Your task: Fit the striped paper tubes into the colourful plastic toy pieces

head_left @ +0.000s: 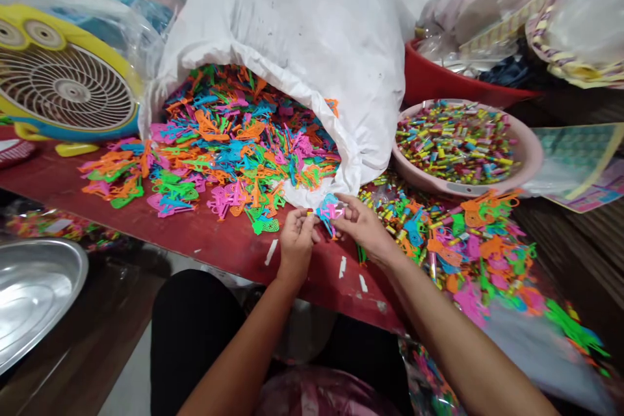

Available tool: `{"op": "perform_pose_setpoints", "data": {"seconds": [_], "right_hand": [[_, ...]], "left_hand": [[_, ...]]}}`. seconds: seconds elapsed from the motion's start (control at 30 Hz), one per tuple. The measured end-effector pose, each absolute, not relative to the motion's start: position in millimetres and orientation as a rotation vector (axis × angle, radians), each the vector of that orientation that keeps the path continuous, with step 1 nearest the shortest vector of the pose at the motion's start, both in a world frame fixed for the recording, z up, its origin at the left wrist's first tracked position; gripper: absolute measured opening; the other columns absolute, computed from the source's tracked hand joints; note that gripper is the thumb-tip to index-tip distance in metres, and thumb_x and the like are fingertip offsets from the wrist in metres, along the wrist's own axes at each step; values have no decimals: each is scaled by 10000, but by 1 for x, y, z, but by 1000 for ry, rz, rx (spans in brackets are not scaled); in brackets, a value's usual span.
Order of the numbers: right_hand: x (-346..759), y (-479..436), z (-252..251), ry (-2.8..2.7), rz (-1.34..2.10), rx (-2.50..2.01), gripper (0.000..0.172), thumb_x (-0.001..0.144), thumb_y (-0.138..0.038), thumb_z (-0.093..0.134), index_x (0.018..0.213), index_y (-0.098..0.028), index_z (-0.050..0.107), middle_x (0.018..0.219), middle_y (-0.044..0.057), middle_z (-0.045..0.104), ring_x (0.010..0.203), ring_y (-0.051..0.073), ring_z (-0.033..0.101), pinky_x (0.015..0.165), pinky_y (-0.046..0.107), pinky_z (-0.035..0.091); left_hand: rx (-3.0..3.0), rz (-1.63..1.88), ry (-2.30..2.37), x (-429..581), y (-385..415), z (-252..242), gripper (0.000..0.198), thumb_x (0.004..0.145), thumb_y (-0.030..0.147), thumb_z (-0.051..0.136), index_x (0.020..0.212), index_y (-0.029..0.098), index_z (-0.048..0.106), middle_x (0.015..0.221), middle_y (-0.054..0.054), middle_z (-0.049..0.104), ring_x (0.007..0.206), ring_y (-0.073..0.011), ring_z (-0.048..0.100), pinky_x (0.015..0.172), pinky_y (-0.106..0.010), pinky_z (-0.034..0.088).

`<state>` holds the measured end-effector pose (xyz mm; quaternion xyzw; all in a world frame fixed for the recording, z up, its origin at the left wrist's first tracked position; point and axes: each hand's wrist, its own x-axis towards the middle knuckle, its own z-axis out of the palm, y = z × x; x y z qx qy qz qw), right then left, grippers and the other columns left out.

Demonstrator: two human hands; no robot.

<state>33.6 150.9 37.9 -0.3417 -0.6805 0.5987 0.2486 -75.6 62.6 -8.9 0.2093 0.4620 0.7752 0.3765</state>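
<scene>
My left hand (297, 244) and my right hand (363, 229) meet above the red table's edge, pinching a small blue and pink plastic toy piece (330, 210) between their fingertips. A tiny yellow and red item (309, 212) shows at my left fingertips, too small to name. Just behind my hands, a heap of bright plastic toy pieces (234, 156) spills from a white sack (287, 32). A mixed pile of plastic pieces and small colored tubes (463, 253) lies to the right of my right hand.
A pink basin (458, 149) full of small colored tubes stands at the right, before a red basin (448, 78) and plastic bags. A yellow cartoon-style fan (65, 88) sits at the left. A steel basin (29, 299) lies low on the left.
</scene>
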Motion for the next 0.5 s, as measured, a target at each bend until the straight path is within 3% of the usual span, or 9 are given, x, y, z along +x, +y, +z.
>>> {"op": "perform_pose_setpoints", "data": {"seconds": [0.1,0.2,0.27,0.33,0.4,0.5], "right_hand": [[48,135,32,-1922,1605,-933,708,803,-313,671,1435,-170,386,749,-14,625,535,122,558,508,249,479],[62,132,36,-2222,1159,-832,590,914,-266,531,1481,-225,373,1062,82,664,850,199,660,749,358,563],[71,136,43,-2444,710,-668,575,930,-166,455,1491,-266,383,1326,110,569,1189,247,565,992,445,480],[77,140,47,-2614,364,-501,578,929,-107,425,1474,-301,421,1492,93,433,1364,259,408,1096,481,379],[81,144,48,-2718,187,-421,511,955,-127,427,1429,-306,488,1513,85,421,1383,255,387,1090,467,377],[85,147,43,-2742,142,-455,406,974,-214,478,1367,-268,564,1385,107,568,1250,251,526,1008,429,431]], "left_hand": [[479,1926,1112,-71,64,-8,325,749,286,736,973,156,540,682,49,580,504,-53,512,492,-168,392],[451,1882,1094,-70,63,-6,348,698,267,772,951,144,567,655,50,589,496,-55,513,483,-168,383],[468,1857,1094,-71,61,-4,358,688,274,784,950,142,578,637,52,592,479,-54,505,467,-168,361],[513,1809,1081,-71,59,-3,358,696,288,784,955,140,585,610,57,585,469,-58,504,467,-172,355],[561,1755,1049,-69,57,-2,346,720,304,769,963,137,588,592,57,581,476,-67,512,481,-181,366],[577,1758,1063,-65,56,-2,311,751,319,744,962,134,610,646,36,618,528,-76,538,530,-195,401]]}}
